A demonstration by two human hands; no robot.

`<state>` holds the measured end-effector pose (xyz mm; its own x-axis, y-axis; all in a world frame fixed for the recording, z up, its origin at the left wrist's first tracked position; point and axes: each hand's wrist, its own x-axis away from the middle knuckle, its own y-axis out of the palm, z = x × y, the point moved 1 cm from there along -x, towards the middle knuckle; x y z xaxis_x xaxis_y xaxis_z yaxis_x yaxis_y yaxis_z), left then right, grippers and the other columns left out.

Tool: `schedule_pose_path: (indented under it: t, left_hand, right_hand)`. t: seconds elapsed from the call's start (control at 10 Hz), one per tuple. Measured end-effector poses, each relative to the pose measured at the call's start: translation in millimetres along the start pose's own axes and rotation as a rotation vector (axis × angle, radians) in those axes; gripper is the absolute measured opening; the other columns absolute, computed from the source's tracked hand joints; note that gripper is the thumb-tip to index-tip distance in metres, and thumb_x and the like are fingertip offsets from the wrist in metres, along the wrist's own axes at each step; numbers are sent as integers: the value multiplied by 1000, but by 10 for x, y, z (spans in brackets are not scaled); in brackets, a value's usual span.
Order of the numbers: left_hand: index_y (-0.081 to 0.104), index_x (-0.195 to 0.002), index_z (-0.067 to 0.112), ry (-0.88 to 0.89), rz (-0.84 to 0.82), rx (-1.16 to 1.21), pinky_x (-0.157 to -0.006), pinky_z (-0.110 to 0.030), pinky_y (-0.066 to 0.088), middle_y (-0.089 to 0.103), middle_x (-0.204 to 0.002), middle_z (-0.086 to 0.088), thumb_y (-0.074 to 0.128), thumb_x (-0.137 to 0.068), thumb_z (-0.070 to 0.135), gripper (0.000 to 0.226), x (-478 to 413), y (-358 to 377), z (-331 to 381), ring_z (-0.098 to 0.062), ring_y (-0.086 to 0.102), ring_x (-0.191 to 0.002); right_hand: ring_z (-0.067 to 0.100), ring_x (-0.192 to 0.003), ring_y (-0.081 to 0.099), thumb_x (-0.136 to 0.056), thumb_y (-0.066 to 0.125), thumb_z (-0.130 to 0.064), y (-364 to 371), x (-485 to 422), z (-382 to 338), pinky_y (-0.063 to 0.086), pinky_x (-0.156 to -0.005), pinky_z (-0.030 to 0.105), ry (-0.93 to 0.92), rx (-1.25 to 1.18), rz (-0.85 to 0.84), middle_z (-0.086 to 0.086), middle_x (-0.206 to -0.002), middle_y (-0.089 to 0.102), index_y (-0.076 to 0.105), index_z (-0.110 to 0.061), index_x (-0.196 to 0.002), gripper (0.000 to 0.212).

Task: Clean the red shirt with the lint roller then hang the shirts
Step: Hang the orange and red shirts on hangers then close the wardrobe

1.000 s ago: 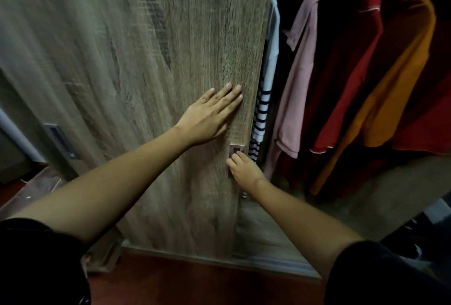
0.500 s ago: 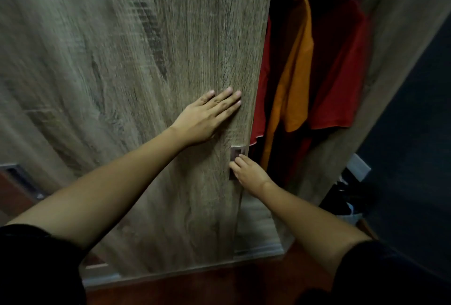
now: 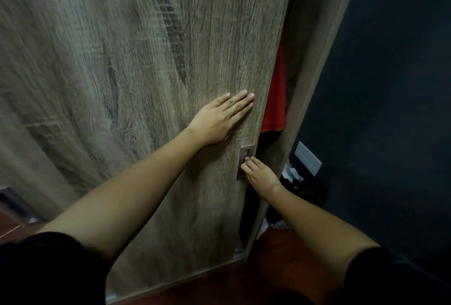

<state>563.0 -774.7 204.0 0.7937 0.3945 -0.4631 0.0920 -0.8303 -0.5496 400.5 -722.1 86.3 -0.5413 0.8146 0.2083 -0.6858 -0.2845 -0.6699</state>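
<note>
Head view: left hand [image 3: 217, 119] flat on wardrobe door [image 3: 122, 73], right hand [image 3: 261, 174] at recessed handle [image 3: 245, 156] (grip unclear, perhaps fingertips only).

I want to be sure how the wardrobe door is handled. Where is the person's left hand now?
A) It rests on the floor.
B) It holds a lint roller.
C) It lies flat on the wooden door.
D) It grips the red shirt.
C: the left hand lies with straight fingers on the wooden door, above the metal handle that the right hand touches.
</note>
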Motion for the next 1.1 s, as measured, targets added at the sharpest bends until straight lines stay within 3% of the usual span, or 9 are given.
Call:
schedule_pose_path:
  t: [0.3, 0.5, 0.7, 0.8, 0.9, 1.0, 1.1]
  left_hand:
    - [35, -142, 12, -30, 13, 3, -111, -33, 28, 37, -149, -4, 31, -86, 27, 58, -613, 76, 385, -18, 33, -138]
    - [37, -140, 10, -89, -32, 41, -110, -37, 28, 39, -147, -8, 37, -82, 24, 60, -770, 64, 560, -22, 36, -137]
    - [42, -138, 8, -133, -107, 86, -107, -41, 34, 42, -146, -10, 28, -83, 16, 57, -807, -72, 585, -26, 39, -135]
    - [33, -142, 6, -158, -175, 158, -112, -42, 22, 32, -150, -14, 19, -87, 14, 57, -826, -185, 596, -29, 29, -139]
    - [33, -141, 2, -194, -119, 223, -111, -41, 16, 33, -149, -18, 34, -88, 11, 54, -817, -290, 641, -32, 29, -139]
    - [45, -134, -2, -161, -171, 329, -108, -41, 31, 46, -140, -20, 78, -61, 20, 83, -862, -313, 980, -32, 43, -131]
    - [41, -136, -1, -152, -277, 443, -106, -39, 37, 45, -141, -19, 74, -66, 24, 82, -931, -266, 1356, -30, 42, -132]
  right_hand:
    - [31, -144, 8, -100, 26, -19, 537, 216, 405, 4, -118, 38, 37, 35, -97, 12, -154, 12, 18, -2, -145, 49]
    - [31, -144, 7, -100, 25, -18, 698, 292, 534, 3, -118, 38, 15, 64, -75, 12, -154, 11, 14, -3, -146, 49]
    - [30, -143, 10, -100, 25, -18, 767, 258, 537, 4, -118, 38, 19, 44, -41, 11, -155, 11, 17, -5, -146, 48]
    - [29, -145, 5, -100, 26, -21, 772, 310, 546, 3, -118, 38, 28, 16, -15, 11, -156, 8, 12, -4, -146, 51]
    - [28, -146, 0, -99, 29, -26, 808, 441, 563, 2, -118, 38, 42, -73, -20, 12, -158, 5, 5, -3, -147, 59]
    - [28, -146, -1, -95, 35, -28, 1125, 879, 618, 3, -118, 39, 180, -284, -108, 15, -158, 3, -2, -1, -147, 69]
    - [28, -146, 1, -96, 34, -29, 1274, 1218, 743, 4, -118, 38, 365, -435, -174, 16, -158, 3, -1, -1, -147, 68]
